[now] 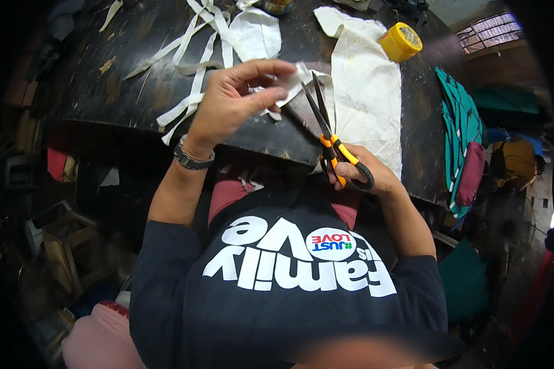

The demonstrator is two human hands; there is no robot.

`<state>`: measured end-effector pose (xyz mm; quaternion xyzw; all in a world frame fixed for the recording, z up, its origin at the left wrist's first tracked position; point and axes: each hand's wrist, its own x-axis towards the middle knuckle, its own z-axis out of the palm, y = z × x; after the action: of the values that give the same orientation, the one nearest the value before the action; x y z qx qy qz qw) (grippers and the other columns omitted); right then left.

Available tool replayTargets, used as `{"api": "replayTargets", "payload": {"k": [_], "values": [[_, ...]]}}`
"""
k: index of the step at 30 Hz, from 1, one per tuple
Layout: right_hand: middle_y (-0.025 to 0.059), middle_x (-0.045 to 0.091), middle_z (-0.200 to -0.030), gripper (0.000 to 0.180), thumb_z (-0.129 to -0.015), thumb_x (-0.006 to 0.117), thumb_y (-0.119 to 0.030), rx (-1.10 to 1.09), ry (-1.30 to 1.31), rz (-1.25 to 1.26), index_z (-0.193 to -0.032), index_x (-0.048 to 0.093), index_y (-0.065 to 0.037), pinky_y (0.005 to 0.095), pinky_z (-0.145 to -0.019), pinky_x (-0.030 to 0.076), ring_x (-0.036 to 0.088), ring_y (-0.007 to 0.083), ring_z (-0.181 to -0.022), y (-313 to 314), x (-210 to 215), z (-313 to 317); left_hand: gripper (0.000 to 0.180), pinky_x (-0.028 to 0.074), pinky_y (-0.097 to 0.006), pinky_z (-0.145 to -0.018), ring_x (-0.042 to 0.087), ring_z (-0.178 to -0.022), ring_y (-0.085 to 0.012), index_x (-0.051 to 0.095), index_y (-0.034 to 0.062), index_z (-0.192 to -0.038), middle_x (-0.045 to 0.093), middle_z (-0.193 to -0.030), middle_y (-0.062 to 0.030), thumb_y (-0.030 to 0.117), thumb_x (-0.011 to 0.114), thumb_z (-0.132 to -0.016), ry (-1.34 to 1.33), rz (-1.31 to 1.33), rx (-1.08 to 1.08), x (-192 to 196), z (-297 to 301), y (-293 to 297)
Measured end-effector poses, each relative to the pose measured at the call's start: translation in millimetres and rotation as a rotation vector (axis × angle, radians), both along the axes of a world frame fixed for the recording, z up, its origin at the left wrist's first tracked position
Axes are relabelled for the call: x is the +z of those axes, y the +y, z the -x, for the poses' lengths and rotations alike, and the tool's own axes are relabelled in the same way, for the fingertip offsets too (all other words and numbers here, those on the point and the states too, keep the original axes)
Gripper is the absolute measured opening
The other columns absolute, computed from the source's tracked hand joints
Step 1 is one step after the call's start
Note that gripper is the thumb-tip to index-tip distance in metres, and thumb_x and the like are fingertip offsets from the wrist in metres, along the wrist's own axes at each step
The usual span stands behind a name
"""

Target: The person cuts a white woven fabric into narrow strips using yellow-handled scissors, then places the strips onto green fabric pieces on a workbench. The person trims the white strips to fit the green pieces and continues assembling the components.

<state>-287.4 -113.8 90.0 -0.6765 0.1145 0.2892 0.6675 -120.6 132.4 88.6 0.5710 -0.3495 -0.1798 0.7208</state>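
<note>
My right hand [366,169] grips a pair of scissors [328,132] with orange and black handles, near the table's front edge. The dark blades are parted and point away from me. Just left of their tips, my left hand [231,101], with a watch on the wrist, has its thumb and forefinger at a white cloth strip [297,77]. Part of the strip hangs below the thumb; the exact pinch is partly hidden. To the right of the blades, a long piece of white cloth [366,92] lies across the table and reaches its front edge.
On the dark worn table [135,92], several narrow white strips [194,43] lie tangled at the left, beside another white cloth piece [255,34]. A yellow tub [401,42] stands at the far right. Folded green cloth [458,135] and a maroon bundle [471,174] rest at the right edge.
</note>
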Motion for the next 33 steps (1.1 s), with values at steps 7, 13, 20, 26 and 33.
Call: {"api": "replayTargets", "payload": {"k": [7, 13, 20, 26, 33], "values": [[0.003, 0.058, -0.084, 0.053, -0.084, 0.076, -0.037, -0.038, 0.046, -0.008, -0.116, 0.058, 0.0, 0.0246, -0.066, 0.051, 0.059, 0.0108, -0.074, 18.1, -18.6, 48.2, 0.024, 0.058, -0.021, -0.068, 0.066, -0.091, -0.0091, 0.07, 0.003, -0.112, 0.068, -0.113, -0.0072, 0.0, 0.069, -0.088, 0.093, -0.157, -0.057, -36.0, 46.4, 6.3], [0.0036, 0.06, -0.082, 0.052, -0.082, 0.078, -0.04, -0.048, 0.062, 0.068, -0.111, 0.059, 0.0, 0.0238, -0.063, 0.05, 0.059, 0.0103, -0.069, 23.3, -21.0, 70.7, 0.029, 0.058, -0.021, -0.07, 0.065, -0.093, -0.0083, 0.07, 0.004, -0.119, 0.067, -0.12, -0.0072, 0.0, 0.067, -0.09, 0.077, -0.216, -0.043, -45.2, 69.1, 7.7], [0.0019, 0.06, -0.077, 0.049, -0.08, 0.081, -0.04, -0.149, 0.118, 0.086, -0.104, 0.06, -0.002, 0.0221, -0.056, 0.047, 0.057, 0.0085, -0.065, 32.5, -21.3, 85.3, 0.03, 0.059, -0.023, -0.071, 0.067, -0.095, -0.0106, 0.07, 0.0049, -0.12, 0.066, -0.124, -0.01, 0.002, 0.067, -0.09, 0.074, -0.202, 0.009, -48.1, 89.8, 1.9], [-0.0001, 0.055, -0.063, 0.037, -0.082, 0.079, -0.034, -0.151, 0.109, 0.071, -0.093, 0.061, -0.003, 0.0216, -0.046, 0.043, 0.052, 0.007, -0.051, 31.3, -24.0, 94.7, 0.03, 0.059, -0.023, -0.071, 0.067, -0.094, -0.0104, 0.069, 0.0031, -0.12, 0.069, -0.119, -0.0087, 0.002, 0.066, -0.091, 0.055, -0.198, -0.005, -48.8, 96.8, 1.0], [0.0006, 0.057, -0.065, 0.037, -0.08, 0.081, -0.032, -0.257, 0.068, -0.022, -0.096, 0.062, -0.003, 0.0225, -0.046, 0.044, 0.055, 0.0081, -0.053, 29.4, -23.1, 108.3, 0.032, 0.059, -0.026, -0.066, 0.07, -0.09, -0.0159, 0.067, 0.0, -0.119, 0.071, -0.108, -0.0127, -0.003, 0.067, -0.088, -0.062, 0.062, 0.177, 9.7, 86.6, 59.8]]}}
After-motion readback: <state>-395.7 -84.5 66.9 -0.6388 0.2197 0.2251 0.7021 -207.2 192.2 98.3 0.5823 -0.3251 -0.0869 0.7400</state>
